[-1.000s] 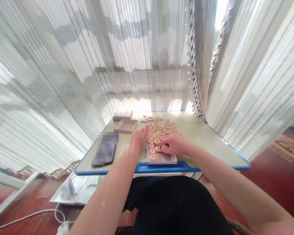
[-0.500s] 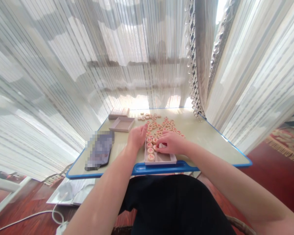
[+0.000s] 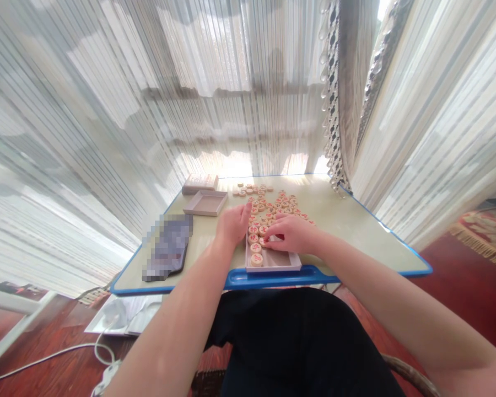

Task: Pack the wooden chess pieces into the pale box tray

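A shallow light-coloured box [image 3: 276,268] stands at the table's near edge. Inside it, round wooden Chinese chess pieces with red characters line the left wall, the nearest being one piece [image 3: 257,259]. My right hand [image 3: 293,232] reaches into the box, its thumb and fingertips closed on a Chinese chess piece [image 3: 263,242] in the second column. At the box's left side is my left hand [image 3: 234,223], fingers curled and thumb upward; what they grip, if anything, is hidden. Beyond both hands lies a loose spread of pieces [image 3: 287,209].
An open shallow tray [image 3: 206,203] and a closed box [image 3: 200,183] sit at the back left. A blurred-out dark phone-like object [image 3: 168,248] lies on the left of the blue-edged table [image 3: 355,231]. Sheer curtains [image 3: 231,110] hang around the table; a white cable [image 3: 45,353] crosses the floor.
The camera view has shifted slightly, so the table appears a little higher. My right fingers have settled lower onto the piece in the box. My left hand stays beside the box.
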A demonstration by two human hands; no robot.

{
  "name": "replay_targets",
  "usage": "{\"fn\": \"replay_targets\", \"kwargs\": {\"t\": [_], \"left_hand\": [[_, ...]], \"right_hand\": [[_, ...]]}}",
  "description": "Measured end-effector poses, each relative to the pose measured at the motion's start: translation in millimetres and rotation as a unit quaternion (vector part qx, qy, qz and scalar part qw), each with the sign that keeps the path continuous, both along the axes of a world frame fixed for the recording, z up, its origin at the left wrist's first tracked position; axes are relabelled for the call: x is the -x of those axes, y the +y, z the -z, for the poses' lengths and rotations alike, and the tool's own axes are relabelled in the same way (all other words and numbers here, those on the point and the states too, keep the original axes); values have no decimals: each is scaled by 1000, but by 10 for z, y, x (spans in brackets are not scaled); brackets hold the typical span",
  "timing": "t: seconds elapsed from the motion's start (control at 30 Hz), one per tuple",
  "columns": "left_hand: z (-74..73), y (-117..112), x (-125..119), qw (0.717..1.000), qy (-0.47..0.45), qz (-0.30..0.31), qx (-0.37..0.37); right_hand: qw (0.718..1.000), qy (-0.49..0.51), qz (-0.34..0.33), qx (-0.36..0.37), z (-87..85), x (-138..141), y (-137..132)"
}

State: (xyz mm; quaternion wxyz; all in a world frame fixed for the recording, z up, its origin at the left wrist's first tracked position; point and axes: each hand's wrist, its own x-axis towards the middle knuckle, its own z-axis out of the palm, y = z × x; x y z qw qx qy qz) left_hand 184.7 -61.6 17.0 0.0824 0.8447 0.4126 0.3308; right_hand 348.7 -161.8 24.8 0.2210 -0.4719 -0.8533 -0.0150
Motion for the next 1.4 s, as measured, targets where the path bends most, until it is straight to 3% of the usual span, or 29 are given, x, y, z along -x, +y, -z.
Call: {"fn": "replay_targets", "kwargs": {"t": [0.43, 0.8, 1.4], "left_hand": [[9, 14, -19, 1000, 26, -6, -10], [-3, 8, -31, 999, 42, -6, -19], [-2, 20, -38, 999, 43, 0, -30]], "right_hand": [[1000, 19, 19, 6, -28, -5, -41], [997, 10, -75, 19, -14, 46, -78], [997, 11, -67, 23, -40, 91, -100]]}}
